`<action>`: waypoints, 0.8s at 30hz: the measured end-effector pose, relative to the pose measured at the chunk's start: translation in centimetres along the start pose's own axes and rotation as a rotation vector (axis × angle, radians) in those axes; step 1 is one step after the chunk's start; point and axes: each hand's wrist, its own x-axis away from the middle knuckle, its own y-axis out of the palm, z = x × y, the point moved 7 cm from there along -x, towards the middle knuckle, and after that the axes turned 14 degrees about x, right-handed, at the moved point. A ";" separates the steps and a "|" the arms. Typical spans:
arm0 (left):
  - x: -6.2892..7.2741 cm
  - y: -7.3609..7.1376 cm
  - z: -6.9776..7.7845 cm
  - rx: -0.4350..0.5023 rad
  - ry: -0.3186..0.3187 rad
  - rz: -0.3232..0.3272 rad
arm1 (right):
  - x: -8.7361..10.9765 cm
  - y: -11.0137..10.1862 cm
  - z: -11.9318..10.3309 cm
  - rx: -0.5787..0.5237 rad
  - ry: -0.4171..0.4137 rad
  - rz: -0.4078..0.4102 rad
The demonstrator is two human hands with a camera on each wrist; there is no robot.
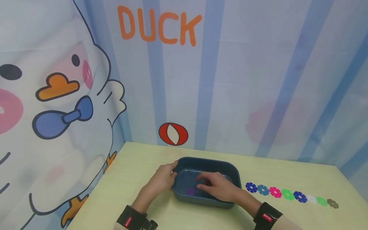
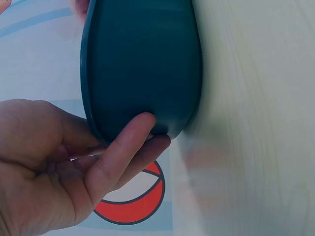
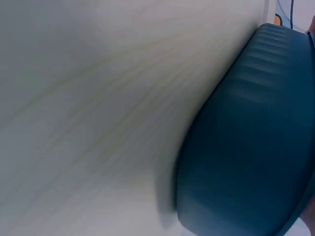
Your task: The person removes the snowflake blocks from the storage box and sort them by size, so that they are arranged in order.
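A dark blue-green plastic basin (image 1: 207,202) stands on the table. My left hand (image 1: 163,179) grips its left end; in the left wrist view the fingers (image 2: 120,152) of that hand lie along the outer wall (image 2: 142,64). Inside, near the left front corner, lies a purple notched disc (image 1: 190,191). My right hand (image 1: 219,187) reaches over the front right side into the basin. Its thumb and index finger are bent and apart, with nothing visible between them. The right wrist view shows the basin's outer side (image 3: 246,132), with the right hand mostly out of sight.
To the basin's right, several notched discs lie in a row, from a dark blue disc (image 1: 251,187) past a pink disc (image 1: 275,192) to a brown disc (image 1: 333,203). The pale yellow table (image 1: 138,153) meets a printed cloth backdrop (image 1: 184,80) behind and at left.
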 end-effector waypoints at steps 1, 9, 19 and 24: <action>0.0 0.0 0.0 0.000 0.000 0.001 | -0.2 0.2 0.0 0.008 -0.007 -0.008; -0.1 0.6 -0.7 0.007 0.000 -0.007 | -1.5 1.8 0.0 0.124 -0.135 -0.060; 0.1 0.3 -0.4 0.011 0.010 -0.006 | -3.3 4.6 1.8 0.232 -0.284 -0.073; 0.0 0.0 -0.1 0.009 0.001 -0.006 | -3.5 3.3 -0.2 0.293 -0.211 -0.098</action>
